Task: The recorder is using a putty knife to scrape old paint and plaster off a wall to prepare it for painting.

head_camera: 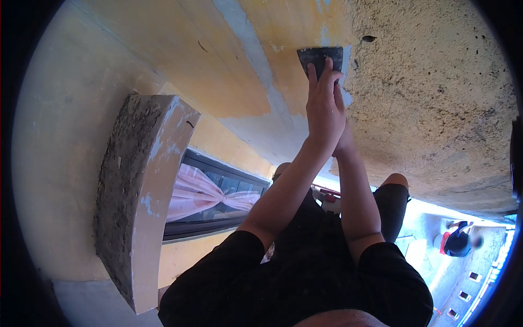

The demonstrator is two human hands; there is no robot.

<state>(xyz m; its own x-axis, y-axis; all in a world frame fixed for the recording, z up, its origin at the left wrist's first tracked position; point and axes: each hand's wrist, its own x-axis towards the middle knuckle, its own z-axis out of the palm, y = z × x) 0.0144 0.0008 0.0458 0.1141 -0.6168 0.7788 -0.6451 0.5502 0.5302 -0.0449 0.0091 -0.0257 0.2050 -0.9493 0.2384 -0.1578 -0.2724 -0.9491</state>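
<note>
A wide dark scraper blade (pixel 320 57) lies with its broad edge against the painted wall surface (pixel 282 28), next to a pale strip and the rough, pitted area. My left hand (pixel 327 100) is on the scraper, its fingers stretched along the blade. Close behind it and largely covered by it, my right hand (pixel 344 137) comes up to the same tool. The scraper's handle is hidden by the hands. Pale patches and a long pale band cross the yellow paint near the blade.
At left juts a concrete ledge (pixel 149 204) with a rough, dark face. Beside it is a dark-framed window (pixel 241 180) with a tied pink curtain (pixel 200 196). Rough plaster (pixel 425 94) spans the right. Far below right, another person (pixel 457 243) is near a wall with square openings.
</note>
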